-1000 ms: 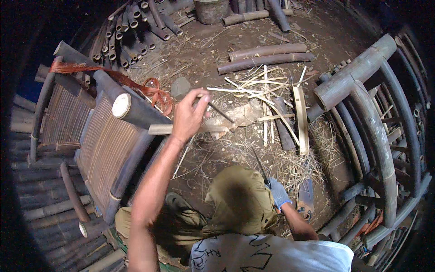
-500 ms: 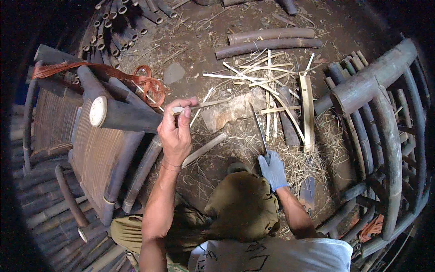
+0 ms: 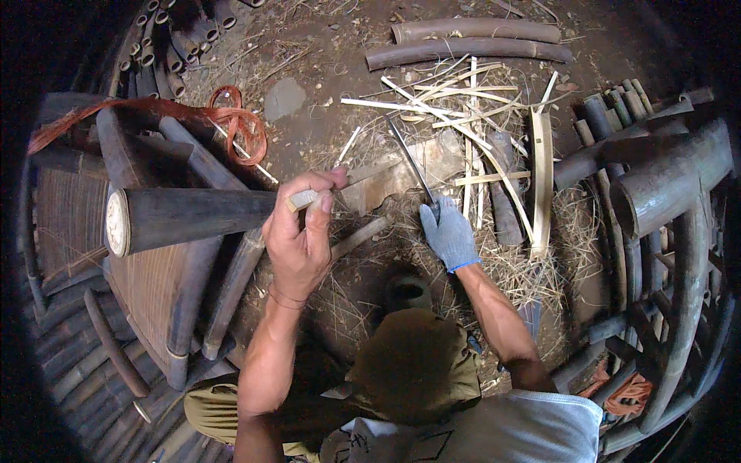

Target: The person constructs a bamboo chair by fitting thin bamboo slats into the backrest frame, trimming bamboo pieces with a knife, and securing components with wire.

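Observation:
My left hand (image 3: 296,239), bare, is closed around a bamboo strip (image 3: 372,170). The strip's pale cut end shows between thumb and fingers, and its length slants away to the far right. In a grey knitted glove, my right hand (image 3: 451,235) grips a knife; its handle is hidden in the fist. The long narrow knife blade (image 3: 411,157) points up and to the left, close to the strip's far end; whether they touch I cannot tell. Beneath both lies a worn pale wooden block (image 3: 432,163) on the ground.
Split bamboo strips (image 3: 455,116) lie crossed beyond the block, with shavings (image 3: 532,285) to the right. Dark bamboo frames stand left (image 3: 193,220) and right (image 3: 679,201). An orange strap (image 3: 239,127) hangs at the left. Two bamboo poles (image 3: 471,48) lie at the back.
My right hand has brought the knife left and farther away, nearer the strip. My left hand keeps its hold, with the strip tilted a little more steeply. The whole view has shifted slightly.

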`<state>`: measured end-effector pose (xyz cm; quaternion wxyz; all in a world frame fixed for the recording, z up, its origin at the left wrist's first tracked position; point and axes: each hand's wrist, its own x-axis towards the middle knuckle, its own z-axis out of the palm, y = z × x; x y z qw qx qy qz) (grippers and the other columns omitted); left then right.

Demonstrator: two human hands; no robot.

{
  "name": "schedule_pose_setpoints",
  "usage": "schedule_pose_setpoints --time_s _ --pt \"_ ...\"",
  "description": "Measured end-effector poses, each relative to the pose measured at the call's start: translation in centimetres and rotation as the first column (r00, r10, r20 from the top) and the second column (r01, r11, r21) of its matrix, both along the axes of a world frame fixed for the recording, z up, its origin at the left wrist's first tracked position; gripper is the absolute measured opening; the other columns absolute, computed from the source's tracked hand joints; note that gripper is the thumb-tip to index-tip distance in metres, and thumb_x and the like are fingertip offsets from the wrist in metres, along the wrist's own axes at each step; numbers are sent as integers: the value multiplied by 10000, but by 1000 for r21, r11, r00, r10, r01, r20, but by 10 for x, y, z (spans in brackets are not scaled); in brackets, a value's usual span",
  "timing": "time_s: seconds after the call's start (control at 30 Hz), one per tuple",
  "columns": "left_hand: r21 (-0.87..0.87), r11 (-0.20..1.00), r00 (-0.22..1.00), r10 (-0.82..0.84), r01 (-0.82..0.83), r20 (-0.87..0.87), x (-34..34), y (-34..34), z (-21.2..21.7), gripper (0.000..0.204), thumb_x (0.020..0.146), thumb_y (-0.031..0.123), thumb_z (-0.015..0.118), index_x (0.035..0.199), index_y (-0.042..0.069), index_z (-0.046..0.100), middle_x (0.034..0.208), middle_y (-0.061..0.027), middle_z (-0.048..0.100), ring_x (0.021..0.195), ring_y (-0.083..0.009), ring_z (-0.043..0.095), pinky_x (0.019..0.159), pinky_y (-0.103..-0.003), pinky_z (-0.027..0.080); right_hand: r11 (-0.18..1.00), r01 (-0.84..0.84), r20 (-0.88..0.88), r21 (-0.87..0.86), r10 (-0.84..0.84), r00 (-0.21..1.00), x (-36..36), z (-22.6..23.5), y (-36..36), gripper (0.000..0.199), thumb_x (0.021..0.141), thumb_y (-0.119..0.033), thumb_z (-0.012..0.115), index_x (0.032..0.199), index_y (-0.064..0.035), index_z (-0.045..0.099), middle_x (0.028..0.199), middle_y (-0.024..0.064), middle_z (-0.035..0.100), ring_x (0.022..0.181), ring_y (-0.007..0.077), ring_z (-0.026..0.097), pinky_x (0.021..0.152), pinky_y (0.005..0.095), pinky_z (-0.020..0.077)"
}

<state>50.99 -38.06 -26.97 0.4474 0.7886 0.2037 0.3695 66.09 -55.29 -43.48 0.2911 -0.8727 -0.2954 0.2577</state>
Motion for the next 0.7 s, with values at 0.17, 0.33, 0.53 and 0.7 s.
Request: schedule_pose_setpoints --time_s 0.17,0.33,0.53,0.7 --pt "-1 1000 1000 -7 7 4 6 3 0 100 958 -31 538 1052 -21 570 998 -153 690 995 -245 697 884 -343 538 995 -78 21 -54 80 997 4 -15 8 336 965 -362 553 996 -28 547 957 274 636 876 472 629 759 524 496" --pt "-13 1000 1000 2 -3 -6 6 6 1 102 955 -35 540 1052 -23 570 985 -151 694 984 -247 701 869 -341 543 995 -37 -5 96 38 999 2 1 18 336 967 -353 549 1019 -21 550 967 272 638 886 473 628 765 528 499" --pt "31 999 998 -15 17 -55 9 8 11 97 956 -32 535 1045 -14 569 961 -148 696 961 -235 705 849 -330 543 996 -89 -22 0 89 996 10 -7 16 339 971 -357 538 1025 -23 568 968 267 638 914 475 619 788 529 497" --pt "16 1000 999 -8 9 -35 11 13 1 88 951 -31 534 1031 -10 565 963 -148 693 954 -231 701 855 -333 539 988 -126 -66 -88 120 991 17 -18 14 347 972 -361 542 1005 -17 577 925 265 641 879 481 620 759 533 496"
